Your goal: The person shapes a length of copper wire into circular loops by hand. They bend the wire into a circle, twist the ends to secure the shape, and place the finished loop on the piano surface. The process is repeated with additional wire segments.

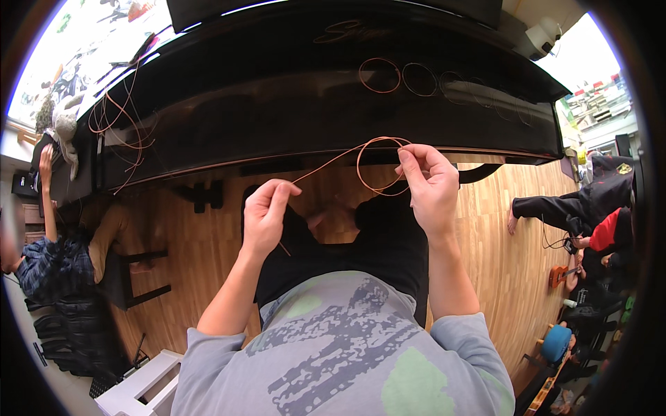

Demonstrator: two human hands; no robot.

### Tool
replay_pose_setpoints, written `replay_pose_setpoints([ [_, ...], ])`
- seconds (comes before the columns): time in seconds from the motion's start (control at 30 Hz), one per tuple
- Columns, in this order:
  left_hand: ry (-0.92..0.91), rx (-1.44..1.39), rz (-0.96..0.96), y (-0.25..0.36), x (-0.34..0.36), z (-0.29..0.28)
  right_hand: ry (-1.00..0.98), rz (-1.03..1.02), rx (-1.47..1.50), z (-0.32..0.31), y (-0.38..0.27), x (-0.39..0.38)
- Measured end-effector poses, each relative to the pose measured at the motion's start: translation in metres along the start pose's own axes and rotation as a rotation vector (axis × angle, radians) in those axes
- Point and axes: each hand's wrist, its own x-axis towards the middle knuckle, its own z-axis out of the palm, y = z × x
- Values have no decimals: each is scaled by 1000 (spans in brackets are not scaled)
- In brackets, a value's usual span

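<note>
A thin copper-coloured wire string (331,162) stretches between my hands in front of the black piano. My left hand (267,215) pinches it between thumb and fingers; a short tail hangs below that fist. Several turns of the string form a round loop, gripped at its upper right by my right hand (431,184). On the glossy piano top lie a copper-coloured coil (359,75) and a paler coil (420,64), with fainter thin coils to their right. Loose, uncoiled strings (114,114) sprawl over the piano's left end, some hanging past the edge.
The black piano (243,48) spans the far side. A white camera (541,36) stands at its right end. On the left, a person in a plaid shirt (52,267) sits close to the piano. More people, a small ukulele (557,276) and a blue round stool (557,342) are at right.
</note>
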Motion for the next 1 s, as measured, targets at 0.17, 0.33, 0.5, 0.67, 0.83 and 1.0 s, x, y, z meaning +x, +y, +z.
replay_pose_setpoints([
  [0.17,-7,44,-48,-22,-11,-20,67,-26,-21,-9,-1,6],
  [0.33,3,358,225,-2,-8,-19,-8,-99,-52,-1,0,1],
  [0.5,-129,402,449,64,11,15,-197,-277,-192,21,-13,-14],
  [0.67,-426,19,-90,74,27,37,-341,-102,61,25,-16,-23],
  [0.83,-296,156,77,56,24,35,-259,-102,183,13,-12,-21],
  [1.0,-282,82,78,58,17,37,-224,-411,-66,14,-7,-18],
])
